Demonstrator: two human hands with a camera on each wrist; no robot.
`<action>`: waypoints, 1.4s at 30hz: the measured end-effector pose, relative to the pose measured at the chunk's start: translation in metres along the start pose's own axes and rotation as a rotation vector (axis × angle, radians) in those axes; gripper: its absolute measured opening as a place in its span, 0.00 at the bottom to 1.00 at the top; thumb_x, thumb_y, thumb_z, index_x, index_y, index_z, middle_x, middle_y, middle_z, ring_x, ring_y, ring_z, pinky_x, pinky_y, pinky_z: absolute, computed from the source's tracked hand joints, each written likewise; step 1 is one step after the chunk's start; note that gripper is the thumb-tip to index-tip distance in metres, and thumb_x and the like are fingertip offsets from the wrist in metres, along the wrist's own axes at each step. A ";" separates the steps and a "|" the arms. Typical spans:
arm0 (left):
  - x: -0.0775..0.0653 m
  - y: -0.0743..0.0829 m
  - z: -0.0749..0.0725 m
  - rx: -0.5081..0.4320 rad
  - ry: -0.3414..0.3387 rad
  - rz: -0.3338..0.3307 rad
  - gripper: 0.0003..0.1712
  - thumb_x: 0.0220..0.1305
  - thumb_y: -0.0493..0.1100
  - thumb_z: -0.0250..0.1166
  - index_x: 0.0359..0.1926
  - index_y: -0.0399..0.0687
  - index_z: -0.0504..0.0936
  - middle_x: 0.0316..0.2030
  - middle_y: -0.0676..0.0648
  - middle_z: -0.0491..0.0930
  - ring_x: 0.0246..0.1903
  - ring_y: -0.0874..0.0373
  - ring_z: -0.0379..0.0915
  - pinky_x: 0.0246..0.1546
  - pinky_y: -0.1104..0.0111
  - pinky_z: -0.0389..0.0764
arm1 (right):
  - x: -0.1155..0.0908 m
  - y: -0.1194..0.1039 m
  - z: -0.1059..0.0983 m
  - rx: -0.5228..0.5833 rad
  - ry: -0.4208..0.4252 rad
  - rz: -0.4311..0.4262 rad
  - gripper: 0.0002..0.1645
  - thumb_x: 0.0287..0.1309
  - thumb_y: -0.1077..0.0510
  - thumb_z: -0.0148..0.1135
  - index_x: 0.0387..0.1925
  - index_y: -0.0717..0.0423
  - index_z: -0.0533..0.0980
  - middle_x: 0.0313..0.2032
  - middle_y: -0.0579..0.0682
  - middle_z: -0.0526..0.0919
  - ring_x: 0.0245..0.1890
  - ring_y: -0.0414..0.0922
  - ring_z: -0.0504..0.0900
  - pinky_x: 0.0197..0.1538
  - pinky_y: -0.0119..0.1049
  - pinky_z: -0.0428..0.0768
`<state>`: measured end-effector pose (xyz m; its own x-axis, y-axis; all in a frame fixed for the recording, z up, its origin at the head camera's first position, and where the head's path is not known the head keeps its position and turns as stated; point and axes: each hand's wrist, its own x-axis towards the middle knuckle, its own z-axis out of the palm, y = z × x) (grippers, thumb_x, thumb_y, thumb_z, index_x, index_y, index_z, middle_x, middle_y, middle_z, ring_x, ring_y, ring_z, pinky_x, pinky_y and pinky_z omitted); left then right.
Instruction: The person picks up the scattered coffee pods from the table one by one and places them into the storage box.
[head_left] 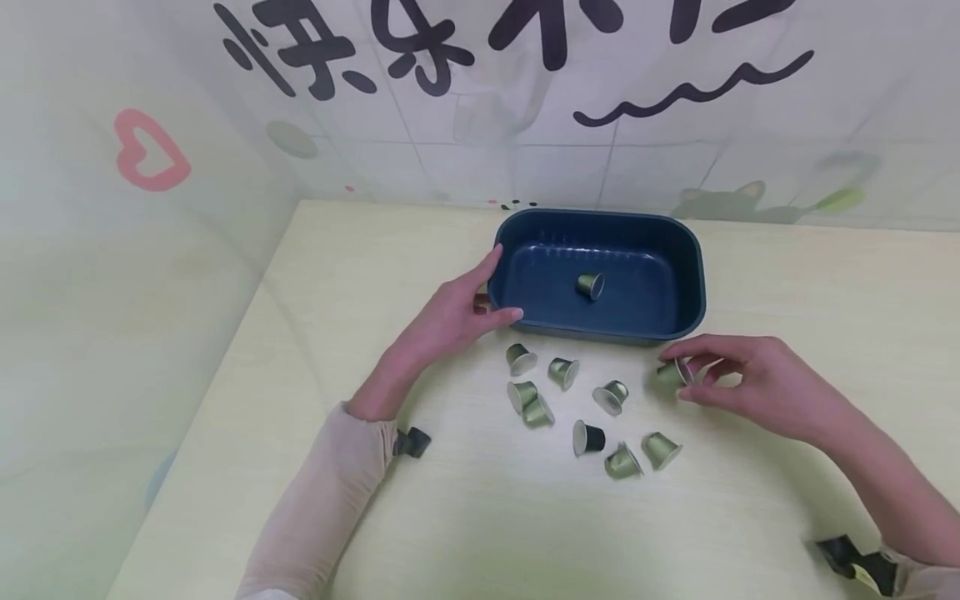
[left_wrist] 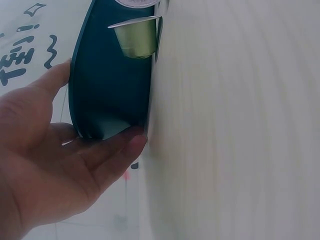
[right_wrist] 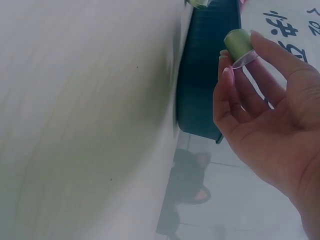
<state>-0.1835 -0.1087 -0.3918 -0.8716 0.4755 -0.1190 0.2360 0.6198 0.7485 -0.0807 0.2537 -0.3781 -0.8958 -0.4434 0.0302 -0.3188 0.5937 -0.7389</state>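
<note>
A dark blue rectangular container [head_left: 540,292] stands at the back of the table with one green coffee capsule [head_left: 589,286] inside. My left hand [head_left: 448,315] grips its left end, the thumb at the front rim and the other fingers against the end wall. Near the container's front right corner, my right hand [head_left: 761,387] pinches another green capsule [right_wrist: 239,44] between thumb and fingertips. Several green capsules, such as one lying by the front wall [head_left: 562,372], are scattered before the container, along with a black capsule [head_left: 589,437].
Behind the table rises a wall covering [head_left: 465,158] with black characters and a cat drawing. Pale wood-look tabletop [head_left: 480,533] extends forward and to both sides. Black wrist-worn pieces show at the left sleeve [head_left: 322,500] and the right wrist.
</note>
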 end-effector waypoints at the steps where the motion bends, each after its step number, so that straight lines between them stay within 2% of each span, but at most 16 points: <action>1: 0.000 0.000 0.000 0.000 0.001 0.001 0.54 0.65 0.55 0.68 0.80 0.55 0.43 0.74 0.43 0.59 0.50 0.55 0.81 0.49 0.67 0.80 | 0.000 -0.001 0.000 -0.004 0.000 0.005 0.25 0.50 0.63 0.76 0.52 0.46 0.82 0.39 0.38 0.85 0.33 0.35 0.81 0.39 0.24 0.80; 12: -0.004 -0.002 -0.002 0.012 0.006 -0.018 0.54 0.65 0.55 0.68 0.80 0.56 0.43 0.75 0.45 0.56 0.50 0.53 0.81 0.48 0.65 0.81 | 0.006 -0.009 -0.003 0.006 0.031 -0.022 0.25 0.51 0.63 0.76 0.52 0.44 0.82 0.38 0.38 0.84 0.33 0.35 0.82 0.39 0.23 0.79; 22: -0.002 -0.002 0.000 -0.010 0.000 0.028 0.53 0.66 0.53 0.68 0.80 0.53 0.43 0.75 0.44 0.56 0.49 0.53 0.81 0.48 0.67 0.81 | 0.007 -0.012 -0.005 0.004 0.045 0.012 0.25 0.51 0.63 0.76 0.52 0.43 0.82 0.40 0.39 0.85 0.34 0.36 0.83 0.38 0.23 0.78; 32: -0.002 0.000 -0.002 0.016 -0.001 -0.002 0.54 0.66 0.54 0.68 0.80 0.54 0.43 0.75 0.45 0.55 0.49 0.52 0.81 0.49 0.65 0.81 | 0.015 -0.017 -0.008 0.034 0.107 0.054 0.24 0.54 0.61 0.75 0.53 0.42 0.82 0.42 0.41 0.86 0.36 0.35 0.83 0.35 0.25 0.77; 39: -0.001 0.004 -0.002 0.015 -0.012 -0.002 0.53 0.66 0.55 0.67 0.80 0.54 0.42 0.76 0.45 0.54 0.49 0.53 0.80 0.50 0.65 0.80 | 0.017 -0.021 -0.009 0.049 0.160 0.128 0.22 0.55 0.60 0.74 0.51 0.39 0.82 0.40 0.40 0.85 0.37 0.35 0.83 0.34 0.26 0.77; 42: 0.000 0.004 -0.002 0.014 -0.011 0.002 0.53 0.66 0.54 0.67 0.80 0.54 0.42 0.76 0.45 0.54 0.49 0.54 0.80 0.49 0.65 0.80 | 0.017 -0.020 -0.009 0.046 0.161 0.124 0.22 0.56 0.59 0.74 0.51 0.40 0.82 0.42 0.41 0.86 0.37 0.35 0.83 0.35 0.24 0.77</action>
<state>-0.1829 -0.1075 -0.3879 -0.8666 0.4832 -0.1247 0.2435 0.6277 0.7394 -0.0926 0.2406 -0.3567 -0.9665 -0.2533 0.0419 -0.1919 0.6043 -0.7733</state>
